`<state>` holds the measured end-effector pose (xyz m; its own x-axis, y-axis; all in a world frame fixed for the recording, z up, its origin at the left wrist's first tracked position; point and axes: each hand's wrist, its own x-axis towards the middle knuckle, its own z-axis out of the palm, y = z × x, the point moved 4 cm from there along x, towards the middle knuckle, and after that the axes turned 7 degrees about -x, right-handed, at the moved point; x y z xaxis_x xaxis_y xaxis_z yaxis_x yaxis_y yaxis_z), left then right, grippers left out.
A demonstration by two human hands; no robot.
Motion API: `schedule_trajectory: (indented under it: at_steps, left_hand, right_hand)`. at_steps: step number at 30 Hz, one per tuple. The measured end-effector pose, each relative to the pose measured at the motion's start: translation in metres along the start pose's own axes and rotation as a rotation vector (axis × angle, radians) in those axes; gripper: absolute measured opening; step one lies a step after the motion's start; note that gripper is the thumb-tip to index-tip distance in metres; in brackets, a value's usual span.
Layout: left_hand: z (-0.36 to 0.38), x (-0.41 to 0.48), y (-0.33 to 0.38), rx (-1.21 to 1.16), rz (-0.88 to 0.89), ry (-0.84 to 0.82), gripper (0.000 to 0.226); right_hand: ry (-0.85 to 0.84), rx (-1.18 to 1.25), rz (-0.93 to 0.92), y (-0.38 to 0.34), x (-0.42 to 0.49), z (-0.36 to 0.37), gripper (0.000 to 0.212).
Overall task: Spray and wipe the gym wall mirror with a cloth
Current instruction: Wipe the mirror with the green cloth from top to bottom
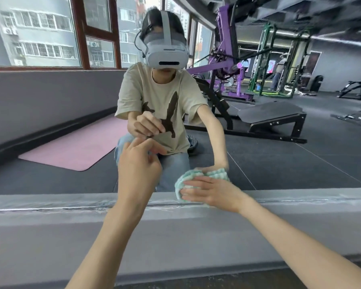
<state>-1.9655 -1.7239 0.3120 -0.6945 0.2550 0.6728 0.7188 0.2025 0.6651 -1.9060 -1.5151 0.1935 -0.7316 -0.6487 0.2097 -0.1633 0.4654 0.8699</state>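
Head view, from the left: what is shown of the surface and the room?

— The mirror (40, 180) is seen filling the upper part, and it is set above a grey ledge (50, 230). At the left of the glass, windows (40, 32) are reflected, with a pink mat (77, 147) laid out below them. In the middle the person's own reflection is shown, crouched, with a headset (167, 49) worn. Further right a purple machine (227, 59), a black bench (273, 115) and a green rack (267, 65) are reflected.

— And how are the hands held?

— The left hand (138, 165) is raised to the glass left of centre. Its fingers are curled in and its fingertips (141, 142) are brought against the mirror, where they are met by their reflection. Nothing is seen held in it. The right hand (211, 192) is laid flat on the cloth (180, 185), its fingers straight and close together.

— Where is the cloth found?

— It is pale green and bunched. It is pressed against the bottom edge of the mirror, just above the ledge, under the right hand's fingers. Its left part is left uncovered.
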Motion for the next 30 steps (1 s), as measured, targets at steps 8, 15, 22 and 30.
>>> schedule_trajectory:
  at_steps: [8,15,22,30]
  left_hand:
    - [0.033,-0.013,0.014,-0.038,0.047,-0.102,0.042]
    - [0.044,-0.017,0.003,0.053,0.089,-0.213,0.038]
    - [0.038,-0.012,0.003,0.042,0.131,-0.201,0.039]
    - [0.053,-0.012,0.018,0.020,0.166,-0.192,0.035]
  right_hand:
    - [0.529,-0.005,0.947,0.201,0.033,-0.094,0.045]
    - [0.360,0.138,0.911,0.070,0.019,-0.039,0.061]
    - [0.175,0.250,1.365,0.007,-0.100,0.004,0.065]
    - [0.420,0.414,1.790,0.051,-0.070,-0.020,0.056]
